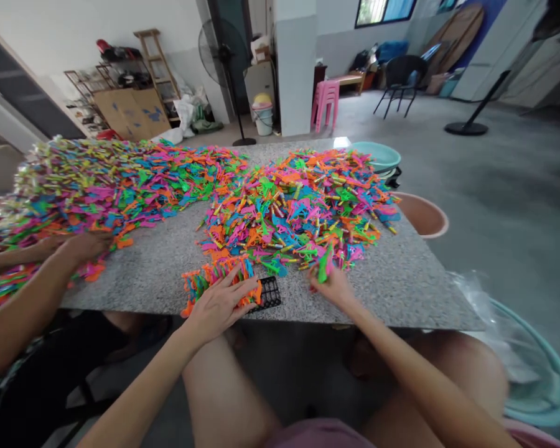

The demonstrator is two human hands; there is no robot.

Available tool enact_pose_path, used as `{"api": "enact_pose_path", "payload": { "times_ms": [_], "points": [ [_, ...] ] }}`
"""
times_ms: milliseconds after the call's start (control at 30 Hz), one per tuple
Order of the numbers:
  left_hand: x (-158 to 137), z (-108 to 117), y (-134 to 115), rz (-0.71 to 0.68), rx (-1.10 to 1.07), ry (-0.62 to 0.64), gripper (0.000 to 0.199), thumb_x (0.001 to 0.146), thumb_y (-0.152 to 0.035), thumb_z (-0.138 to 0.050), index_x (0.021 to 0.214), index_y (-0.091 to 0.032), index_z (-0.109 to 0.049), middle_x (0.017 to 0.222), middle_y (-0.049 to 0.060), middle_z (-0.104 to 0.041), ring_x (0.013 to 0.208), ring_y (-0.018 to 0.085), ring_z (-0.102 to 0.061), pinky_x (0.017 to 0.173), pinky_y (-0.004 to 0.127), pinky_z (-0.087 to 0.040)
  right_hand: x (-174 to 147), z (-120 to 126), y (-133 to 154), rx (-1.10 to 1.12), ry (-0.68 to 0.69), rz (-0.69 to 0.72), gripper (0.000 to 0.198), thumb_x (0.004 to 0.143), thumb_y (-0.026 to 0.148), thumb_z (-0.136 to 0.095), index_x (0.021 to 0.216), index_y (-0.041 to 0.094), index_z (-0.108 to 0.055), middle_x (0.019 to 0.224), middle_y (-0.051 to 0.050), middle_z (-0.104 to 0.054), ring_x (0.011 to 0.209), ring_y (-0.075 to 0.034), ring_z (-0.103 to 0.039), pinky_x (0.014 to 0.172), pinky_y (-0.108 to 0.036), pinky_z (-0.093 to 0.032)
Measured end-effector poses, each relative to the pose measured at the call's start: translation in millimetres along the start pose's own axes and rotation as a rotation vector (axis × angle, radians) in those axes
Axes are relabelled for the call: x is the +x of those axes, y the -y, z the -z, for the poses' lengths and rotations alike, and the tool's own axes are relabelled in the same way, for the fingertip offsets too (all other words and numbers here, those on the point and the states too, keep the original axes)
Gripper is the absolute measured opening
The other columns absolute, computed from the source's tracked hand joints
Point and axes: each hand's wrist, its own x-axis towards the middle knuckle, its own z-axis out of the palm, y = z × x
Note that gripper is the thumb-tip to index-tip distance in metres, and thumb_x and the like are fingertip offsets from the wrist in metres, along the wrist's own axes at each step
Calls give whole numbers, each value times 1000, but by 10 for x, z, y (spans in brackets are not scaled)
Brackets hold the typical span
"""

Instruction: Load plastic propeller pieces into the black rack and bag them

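Note:
My left hand (221, 302) lies with fingers spread over a tight row of orange, green and blue pistol-shaped plastic toys (205, 281). They stand in a black plastic rack (270, 292) near the table's front edge, and its right end with open slots shows past my fingers. To the right of the rack, my right hand (333, 287) is closed round a green plastic toy (325, 264), tilted upward. Something red shows by its fingers, too small to name. Just beyond both hands spreads a heap of loose bright toys (289, 211), some with yellow tube-like ends.
A larger pile (121, 180) covers the left of the speckled stone table (396, 283), where a co-worker's hands (81, 249) reach in. Basins, one teal (378, 155) and one brown (424, 214), stand off the right edge. A plastic bag (490, 317) hangs nearby.

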Motion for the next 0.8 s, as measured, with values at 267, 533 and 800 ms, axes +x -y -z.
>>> {"api": "enact_pose_path", "payload": {
  "times_ms": [267, 533, 800],
  "points": [
    [2, 40, -27, -14, 9, 5, 46, 97, -42, -47, 140, -26, -46, 136, 3, -59, 143, 29, -30, 106, 46, -44, 264, -870, 460, -86, 61, 122, 20, 80, 20, -61, 100, 20, -64, 94, -4, -71, 91, -20, -66, 79, -25, -46],
    [-2, 13, -31, 11, 4, -18, 51, 96, -45, -46, 142, -24, -42, 136, 7, -59, 143, 28, -30, 107, 45, -42, 420, -1012, 615, -310, 215, 283, 26, 83, 13, -54, 107, 17, -63, 96, -10, -72, 94, -23, -67, 77, -26, -46],
    [29, 8, -6, -14, 116, -47, 48, 93, -40, -54, 139, -29, -47, 143, 5, -53, 143, 32, -29, 116, 62, -12, 546, -974, 924, -473, 348, 307, 21, 88, 16, -52, 101, 13, -68, 98, -16, -71, 95, -25, -67, 77, -29, -49]
  ]
}}
